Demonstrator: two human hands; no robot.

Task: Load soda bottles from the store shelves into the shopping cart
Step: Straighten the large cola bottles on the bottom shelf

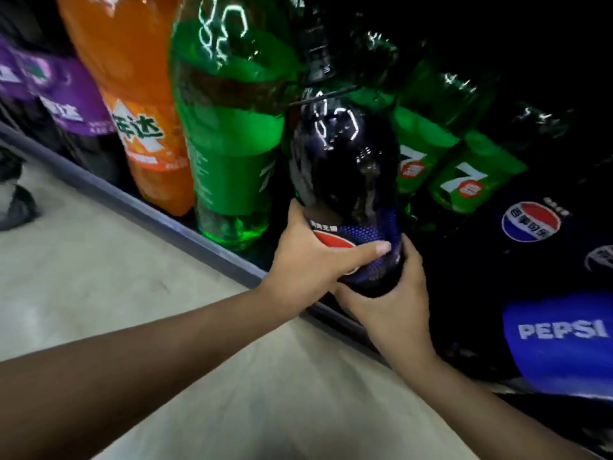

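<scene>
- The dark Pepsi bottle (345,180) is smooth, glossy plastic, nearly black, with a rounded shoulder catching white glints. A blue, dot-textured label with a red-and-white emblem wraps its lower part. It stands at the front of the low shelf, its base at the grey shelf lip (132,204).
- The left hand (308,257) grips the bottle at the label from the left side. Its fingers (371,250) are curled round, with one lying flat across the blue band.
- The right hand (394,310) grasps the bottle's base from below and to the right, with its fingers (409,257) curled up against the label's edge.
- Just left of the bottle stands a translucent green bottle (232,154) with a plain green wrap.
- Further left is a bright orange bottle (139,111), then purple-labelled bottles (66,104), which are blurred.
- Right of the bottle and behind it, green 7-Up bottles (471,174) lean at an angle.
- Further right are more dark Pepsi bottles (530,224), one with a blue PEPSI label (560,333).
- Below and left of the bottle lies a pale, matt floor (99,277), with a dark shoe (13,200) at the far left edge.
</scene>
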